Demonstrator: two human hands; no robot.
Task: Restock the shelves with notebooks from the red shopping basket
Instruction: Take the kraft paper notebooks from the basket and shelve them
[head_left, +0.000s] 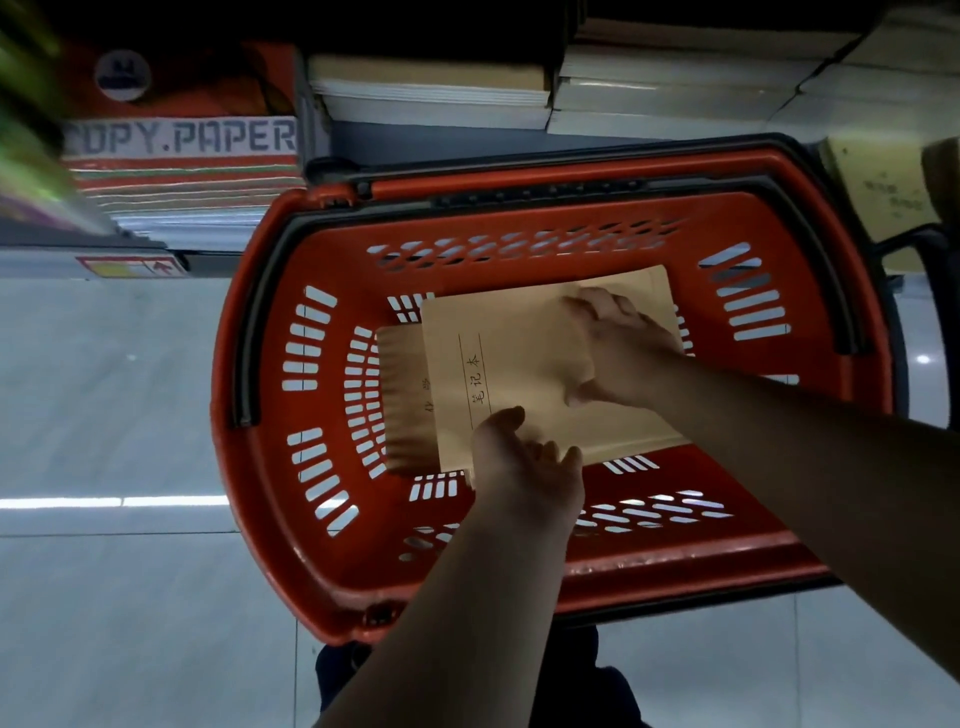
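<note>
Scene: a person is reaching both arms into a red shopping basket (519, 218) on the floor below stocked shelves (431, 98) | Right hand (618, 348): pinching the top tan notebook (509, 364) at its far edge, probably peeling it off the pile | Left hand (524, 462): fingers loosely spread, touching the near edge, seemingly steadying it | Notebook: lying inside the basket between both hands

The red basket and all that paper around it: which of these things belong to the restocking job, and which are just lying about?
Part of the job:
- red shopping basket
- brown notebooks inside it
- right hand, gripping the top notebook
- left hand, at the notebooks' near edge
- shelf stacks of notebooks

Just lying about:
- copy paper box
- yellow card beside the basket
</note>
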